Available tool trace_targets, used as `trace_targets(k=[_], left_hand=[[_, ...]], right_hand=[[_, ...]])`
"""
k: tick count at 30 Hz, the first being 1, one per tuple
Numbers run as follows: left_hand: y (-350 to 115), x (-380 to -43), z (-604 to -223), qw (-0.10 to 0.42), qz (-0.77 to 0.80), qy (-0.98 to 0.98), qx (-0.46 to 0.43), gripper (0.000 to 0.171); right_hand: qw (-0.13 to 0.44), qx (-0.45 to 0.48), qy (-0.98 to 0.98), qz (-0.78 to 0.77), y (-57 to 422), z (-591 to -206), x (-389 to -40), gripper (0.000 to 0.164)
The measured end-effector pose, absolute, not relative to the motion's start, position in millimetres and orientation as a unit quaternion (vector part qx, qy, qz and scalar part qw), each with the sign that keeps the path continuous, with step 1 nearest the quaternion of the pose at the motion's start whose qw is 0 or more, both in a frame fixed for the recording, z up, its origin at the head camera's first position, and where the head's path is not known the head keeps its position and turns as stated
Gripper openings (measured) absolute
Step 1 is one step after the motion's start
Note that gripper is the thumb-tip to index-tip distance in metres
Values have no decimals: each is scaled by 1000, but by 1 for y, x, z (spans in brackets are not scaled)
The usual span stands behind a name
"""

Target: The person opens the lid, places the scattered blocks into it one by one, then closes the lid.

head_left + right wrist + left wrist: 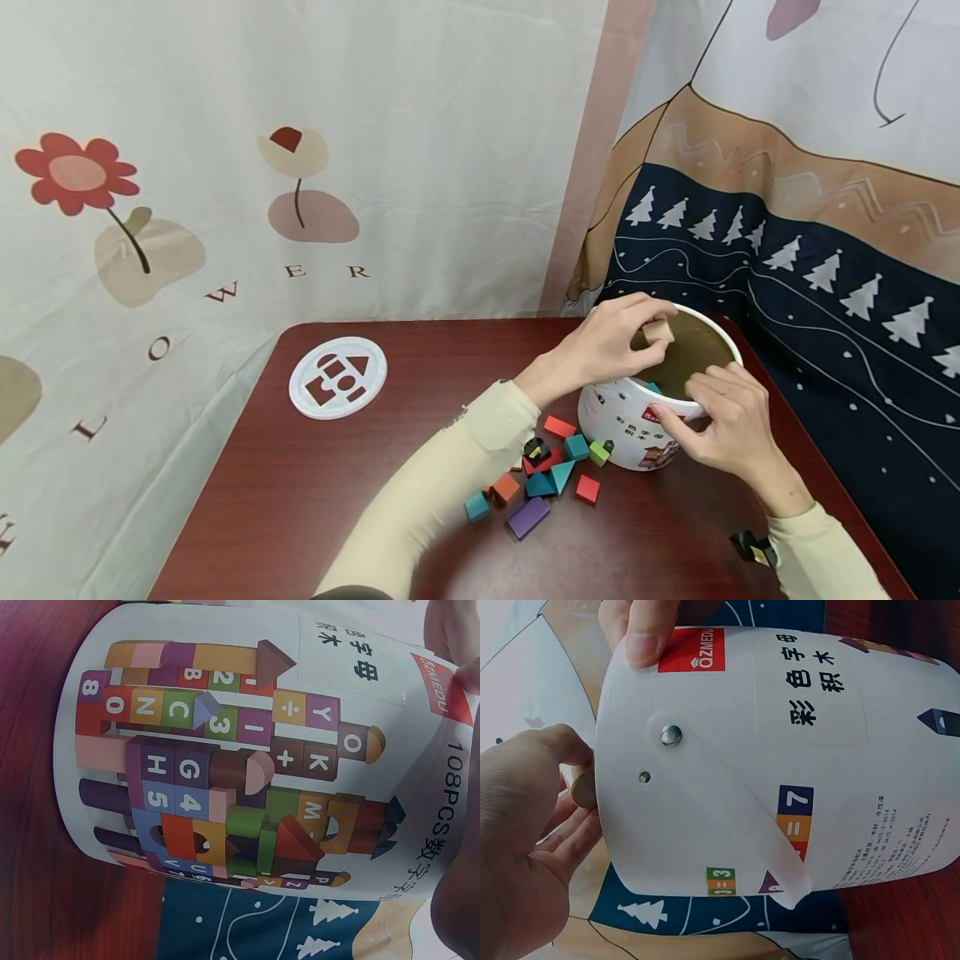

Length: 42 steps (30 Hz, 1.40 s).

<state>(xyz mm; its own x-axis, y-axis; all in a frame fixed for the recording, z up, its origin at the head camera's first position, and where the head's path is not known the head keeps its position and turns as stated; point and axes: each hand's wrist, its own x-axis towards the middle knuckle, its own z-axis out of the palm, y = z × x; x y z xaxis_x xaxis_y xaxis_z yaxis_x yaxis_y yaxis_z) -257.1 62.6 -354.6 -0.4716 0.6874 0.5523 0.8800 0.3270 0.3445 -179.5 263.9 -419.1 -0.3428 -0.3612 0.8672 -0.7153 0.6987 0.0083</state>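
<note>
A white bucket (637, 429) with printed pictures stands at the table's right side, its mouth tilted toward the hands. My left hand (611, 337) pinches a tan wooden block (658, 332) at the bucket's opening, above the rim. In the left wrist view the same block (583, 787) shows between thumb and fingers, beside the bucket's edge. With its thumb outside and fingers over the rim, my right hand (731, 421) grips the bucket's near right side. Inside the bucket a bit of a teal block (653, 387) is visible; the rest of the inside is mostly hidden.
Several coloured blocks lie left of the bucket, among them a purple block (528, 518), a red block (588, 490) and a green block (598, 453). A white round board with shaped cutouts (302, 400) lies at the table's far left. Printed curtains hang behind the table (300, 500).
</note>
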Motion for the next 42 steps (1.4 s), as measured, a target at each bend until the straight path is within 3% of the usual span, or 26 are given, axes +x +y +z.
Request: trace_targets(k=[12, 20, 27, 42], left_hand=[[65, -252, -357, 115, -319, -812, -476, 54], [61, -254, -362, 146, -272, -831, -462, 68], [53, -254, -367, 144, -255, -852, -435, 73], [-14, -257, -400, 150, -294, -864, -379, 72]], right_hand=[[461, 334, -800, 189, 265, -420, -179, 57], [461, 331, -801, 189, 267, -420, -179, 57], [462, 335, -799, 192, 266, -419, -180, 57], [452, 328, -806, 195, 268, -423, -181, 55]])
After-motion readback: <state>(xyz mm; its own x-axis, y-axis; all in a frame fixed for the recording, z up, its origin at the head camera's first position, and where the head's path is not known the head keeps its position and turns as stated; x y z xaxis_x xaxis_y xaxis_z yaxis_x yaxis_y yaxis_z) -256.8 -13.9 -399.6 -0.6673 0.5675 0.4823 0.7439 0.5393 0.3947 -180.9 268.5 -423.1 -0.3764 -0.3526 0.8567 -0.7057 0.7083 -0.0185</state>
